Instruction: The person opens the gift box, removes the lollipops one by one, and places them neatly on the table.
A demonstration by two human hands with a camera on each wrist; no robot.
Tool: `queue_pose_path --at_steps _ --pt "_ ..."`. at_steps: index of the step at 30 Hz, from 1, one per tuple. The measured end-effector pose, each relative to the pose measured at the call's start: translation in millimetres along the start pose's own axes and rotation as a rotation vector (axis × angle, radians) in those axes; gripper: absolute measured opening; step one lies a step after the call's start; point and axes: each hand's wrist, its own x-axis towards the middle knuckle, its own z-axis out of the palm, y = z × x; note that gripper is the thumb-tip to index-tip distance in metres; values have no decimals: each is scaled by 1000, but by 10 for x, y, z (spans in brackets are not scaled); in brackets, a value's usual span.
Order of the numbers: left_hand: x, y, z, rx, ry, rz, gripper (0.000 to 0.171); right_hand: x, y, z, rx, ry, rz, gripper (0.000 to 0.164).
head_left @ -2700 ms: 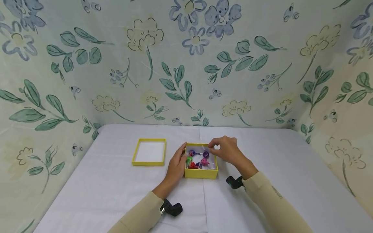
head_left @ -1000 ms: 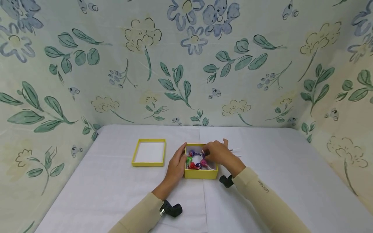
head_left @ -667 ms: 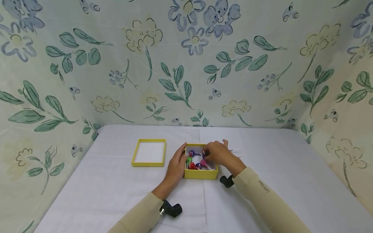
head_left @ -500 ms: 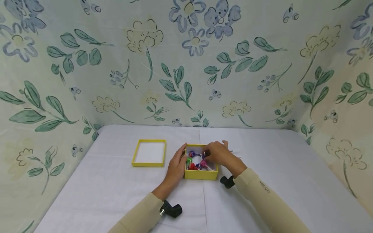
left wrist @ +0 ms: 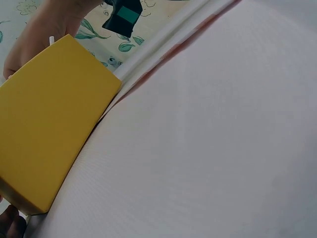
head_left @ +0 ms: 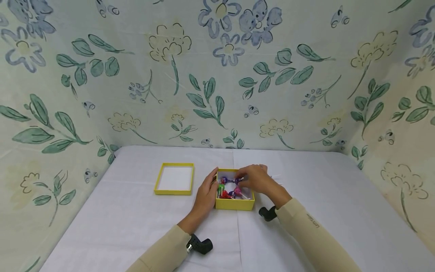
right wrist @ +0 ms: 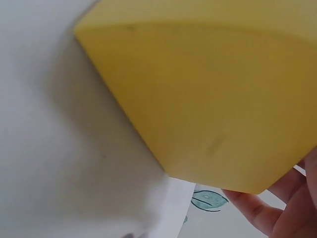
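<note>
A yellow box (head_left: 234,204) without its lid stands at mid-table in the head view. Inside lie several wrapped lollipops, among them a green one (head_left: 221,187), a red one (head_left: 225,194) and a pink one (head_left: 237,190). My left hand (head_left: 205,192) rests along the box's left side, fingers rather straight, thumb near the rim. Over the right part of the box, my right hand (head_left: 259,179) has thumb and fingertips at a purple lollipop (head_left: 238,181). White sticks (head_left: 276,175) show beyond that hand; where they end is hidden. Both wrist views show mostly the box's outer walls.
The yellow-rimmed lid (head_left: 174,192) lies left of the box, its white inside facing up. A white cloth (head_left: 306,181) covers the table, with a floral backdrop (head_left: 217,94) behind. Each wrist wears a black camera.
My right hand has moved from the box's back right corner leftward into the box, and white sticks have appeared beyond it. Lately its fingers have risen slightly, baring more purple lollipop. My left hand stays put.
</note>
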Motion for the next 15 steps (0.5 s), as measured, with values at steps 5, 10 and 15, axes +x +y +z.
queue_pose_path --at_steps 5,10,15 --pt "0 2 1 -2 -1 -8 49 -30 2 -53 59 9 -14 27" --pt "0 -8 1 -2 -7 -8 49 -62 12 -77 136 27 -10 25" --pt "1 -8 0 0 -9 -7 50 -91 54 -106 195 70 -18 25"
